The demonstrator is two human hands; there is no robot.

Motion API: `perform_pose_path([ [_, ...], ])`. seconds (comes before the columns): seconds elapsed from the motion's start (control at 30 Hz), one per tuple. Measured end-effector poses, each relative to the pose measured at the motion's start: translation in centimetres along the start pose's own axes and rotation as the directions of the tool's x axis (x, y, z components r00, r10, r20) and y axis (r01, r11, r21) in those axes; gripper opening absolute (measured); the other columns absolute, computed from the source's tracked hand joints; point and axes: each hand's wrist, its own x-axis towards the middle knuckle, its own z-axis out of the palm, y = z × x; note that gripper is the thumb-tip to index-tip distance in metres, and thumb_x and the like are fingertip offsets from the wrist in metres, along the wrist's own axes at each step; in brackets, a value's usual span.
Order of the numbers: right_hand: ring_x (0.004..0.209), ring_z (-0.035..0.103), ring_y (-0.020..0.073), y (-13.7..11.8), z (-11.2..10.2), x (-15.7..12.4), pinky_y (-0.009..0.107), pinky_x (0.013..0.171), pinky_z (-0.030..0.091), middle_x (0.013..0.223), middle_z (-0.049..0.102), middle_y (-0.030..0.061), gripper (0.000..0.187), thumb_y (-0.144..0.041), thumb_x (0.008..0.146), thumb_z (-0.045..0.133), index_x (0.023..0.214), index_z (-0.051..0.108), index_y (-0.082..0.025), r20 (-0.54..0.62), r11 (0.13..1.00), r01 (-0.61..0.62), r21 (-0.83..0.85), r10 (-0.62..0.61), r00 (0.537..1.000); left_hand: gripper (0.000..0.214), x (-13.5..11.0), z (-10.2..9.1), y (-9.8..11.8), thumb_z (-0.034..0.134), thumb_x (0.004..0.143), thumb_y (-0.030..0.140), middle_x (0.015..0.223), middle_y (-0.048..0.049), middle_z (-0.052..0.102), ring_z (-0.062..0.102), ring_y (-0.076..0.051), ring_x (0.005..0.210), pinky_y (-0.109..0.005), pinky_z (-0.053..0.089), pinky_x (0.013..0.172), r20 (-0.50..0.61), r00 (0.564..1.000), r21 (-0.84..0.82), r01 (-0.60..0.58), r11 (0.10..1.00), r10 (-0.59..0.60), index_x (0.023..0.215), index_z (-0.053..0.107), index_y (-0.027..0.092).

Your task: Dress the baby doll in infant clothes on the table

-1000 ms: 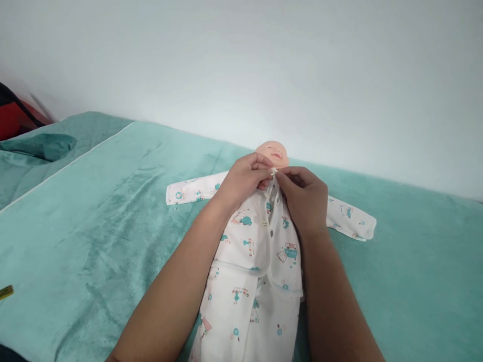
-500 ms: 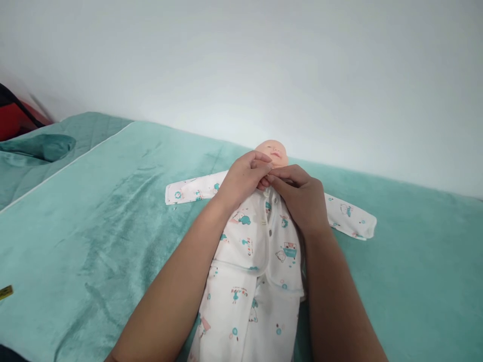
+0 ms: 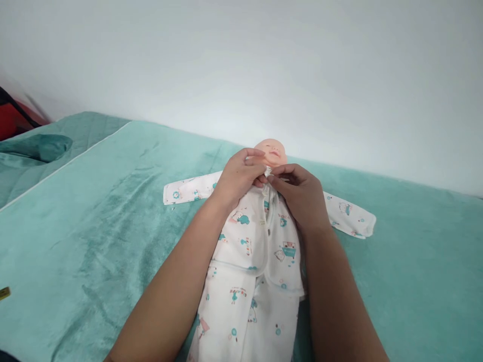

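Observation:
A baby doll (image 3: 273, 151) lies on its back, dressed in a white printed baby jacket (image 3: 241, 244) and matching trousers (image 3: 226, 311). At the jacket's neckline, just below the doll's chin, my left hand (image 3: 243, 176) pinches the collar edge from the left. From the right, my right hand (image 3: 300, 193) pinches the same collar, thumb and forefinger close to the left fingertips. A bit of white cloth shows between the two hands. Lower on the jacket front the edges hang apart, with a small snap button (image 3: 268, 232) visible. Both sleeves stretch out sideways.
The doll lies on a teal plush bedspread (image 3: 113, 226), its head close to the white wall (image 3: 241, 65). A red and black item (image 3: 15, 118) is at the far left. A small yellow object (image 3: 4, 293) lies at the left edge.
My fingers have parted slightly at the neckline, so more of the white collar shows between them. The left forefinger has lifted a little. The doll has stayed in place.

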Motion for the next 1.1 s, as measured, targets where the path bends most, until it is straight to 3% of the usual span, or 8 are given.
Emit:
perform_pose_path([
  [0.23, 0.078, 0.06, 0.0134, 0.6, 0.1, 0.4, 0.029, 0.074, 0.047, 0.086, 0.065, -0.0007, 0.023, -0.028, 0.068, 0.074, 0.088, 0.065, -0.021, -0.015, 0.997, -0.001, 0.081, 0.002, 1.0, 0.033, 0.0, 0.1, 0.1, 0.062, 0.072, 0.009, 0.067, 0.0019, 0.063, 0.06, -0.009, 0.061, -0.022, 0.046, 0.059, 0.033, 0.999, -0.014, 0.008, 1.0, -0.008, 0.104, 0.058, 0.018],
  [0.63, 0.072, 0.059, 0.0128, 0.3, 0.5, 0.2, 0.028, 0.068, 0.047, 0.081, 0.066, -0.0007, 0.015, -0.021, 0.068, 0.071, 0.078, 0.06, -0.02, -0.107, 0.999, 0.001, 0.038, 0.003, 0.994, 0.023, 0.0, 0.1, 0.2, 0.06, 0.068, 0.005, 0.07, 0.0017, 0.06, 0.06, -0.01, 0.063, -0.022, 0.045, 0.056, 0.038, 0.999, 0.046, -0.004, 0.999, 0.002, 0.088, 0.059, 0.018],
  [1.1, 0.075, 0.063, 0.014, 0.1, 0.5, 0.2, 0.029, 0.071, 0.048, 0.086, 0.071, 0.0019, 0.018, -0.021, 0.067, 0.069, 0.069, 0.051, -0.02, -0.122, 1.0, 0.005, 0.008, -0.004, 0.992, 0.011, -0.5, -0.5, 1.1, 0.061, 0.071, 0.011, 0.068, 0.0014, 0.063, 0.056, -0.007, 0.059, -0.021, 0.045, 0.06, 0.032, 0.999, 0.299, -0.015, 0.954, 0.006, 0.08, 0.066, 0.016],
])
